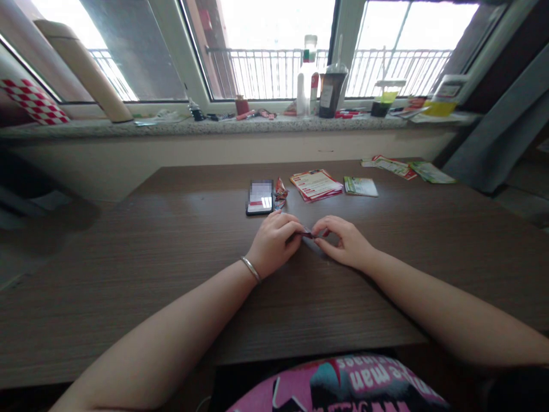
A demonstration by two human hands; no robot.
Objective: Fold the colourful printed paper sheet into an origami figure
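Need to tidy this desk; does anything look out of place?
A crumpled reddish wrapper lies beside the phone like litter, and the papers at far right lie loosely spread, unlike the neater stack. No spill shows.

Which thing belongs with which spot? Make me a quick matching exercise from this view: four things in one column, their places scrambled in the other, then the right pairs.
Things
1. Silver bangle
2. Dark cup with a straw
3. Phone
4. Small dark item

Places
A. Standing on the windowsill
B. Around the left wrist
C. Between the left hand and the right hand
D. Lying on the table beside a red wrapper

Pairs: 1-B, 2-A, 3-D, 4-C
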